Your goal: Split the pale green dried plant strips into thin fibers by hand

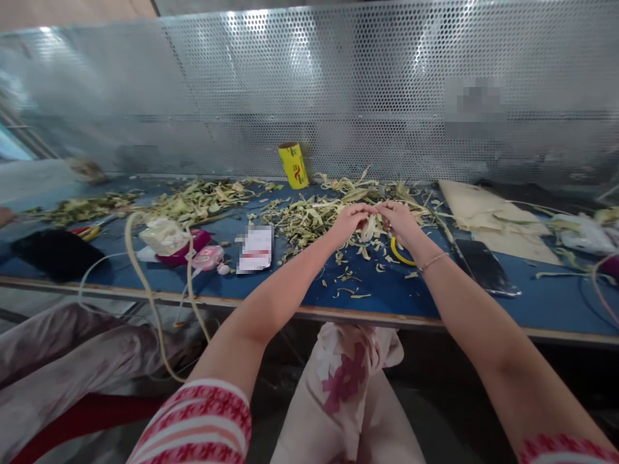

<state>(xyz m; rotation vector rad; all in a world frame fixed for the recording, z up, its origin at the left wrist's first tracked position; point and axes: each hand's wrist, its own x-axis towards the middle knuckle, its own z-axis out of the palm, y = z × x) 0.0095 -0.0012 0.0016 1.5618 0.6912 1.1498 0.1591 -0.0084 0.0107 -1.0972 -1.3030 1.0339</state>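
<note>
My left hand [350, 223] and my right hand [397, 220] meet over the table, their fingertips pinched together. Between them hangs a pale yellow-green strip [371, 228], thin and leaf-like, partly hidden by the fingers. Both hands appear closed on it. Beneath and behind them spreads a pile of similar pale green strips and scraps [309, 222]. Close to my right wrist lies a yellow ring [402, 254], partly covered by the forearm. Small loose bits are scattered on the blue tabletop [333, 293] nearer to me.
A yellow cardboard tube [293, 165] stands behind the pile, before a perforated metal panel [338, 84]. Leftward are a white card [256, 249], a tissue pack [167, 238] and a looping hose [133, 283]. To the right lie a dark phone-like slab [486, 265] and brown cardboard [488, 216]. Another person's legs [82, 348] show at left.
</note>
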